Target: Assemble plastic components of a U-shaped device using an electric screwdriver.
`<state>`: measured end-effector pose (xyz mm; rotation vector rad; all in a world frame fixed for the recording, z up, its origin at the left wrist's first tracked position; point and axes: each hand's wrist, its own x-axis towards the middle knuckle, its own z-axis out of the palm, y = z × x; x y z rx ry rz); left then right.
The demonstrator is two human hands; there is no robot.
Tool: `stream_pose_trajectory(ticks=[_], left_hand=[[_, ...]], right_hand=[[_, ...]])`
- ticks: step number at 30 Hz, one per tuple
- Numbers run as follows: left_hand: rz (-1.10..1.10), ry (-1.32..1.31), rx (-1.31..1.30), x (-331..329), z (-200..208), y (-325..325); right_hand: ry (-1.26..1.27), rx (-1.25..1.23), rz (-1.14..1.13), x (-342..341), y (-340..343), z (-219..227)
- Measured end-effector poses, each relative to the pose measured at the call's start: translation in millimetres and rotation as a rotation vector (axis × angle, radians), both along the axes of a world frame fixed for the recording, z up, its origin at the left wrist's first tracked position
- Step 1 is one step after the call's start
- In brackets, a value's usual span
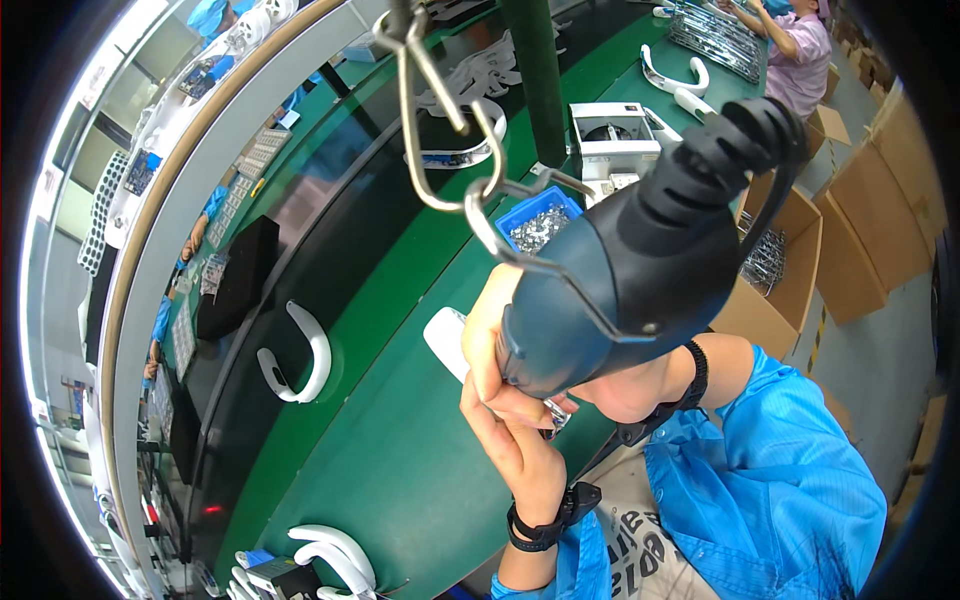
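A large dark electric screwdriver hangs from a metal hook and chain link, hiding much of my hands. My right hand comes from the right, its fingers wrapped round the lower body of the tool. Just below, my left hand is closed, fingertips meeting the right hand's. A white plastic part sticks out beyond my fingers, apparently in the left hand's grip; most of it is hidden. A small shiny metal piece shows beside the left fingers.
A blue bin of small metal parts stands beyond my hands, near a white device. White curved parts lie on the dark belt and at the table's near left. Cardboard boxes stand right; co-workers sit farther off.
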<state>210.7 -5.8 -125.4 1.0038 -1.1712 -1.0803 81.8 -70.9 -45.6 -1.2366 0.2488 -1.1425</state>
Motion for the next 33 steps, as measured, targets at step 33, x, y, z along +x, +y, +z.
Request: stream_pose_trajectory(ticks=[33], left_hand=[[-0.103,0.065,0.105,-0.8,0.7,8.7]], right_hand=[[-0.250,-0.235,-0.343,-40.6,-3.1,-7.6]])
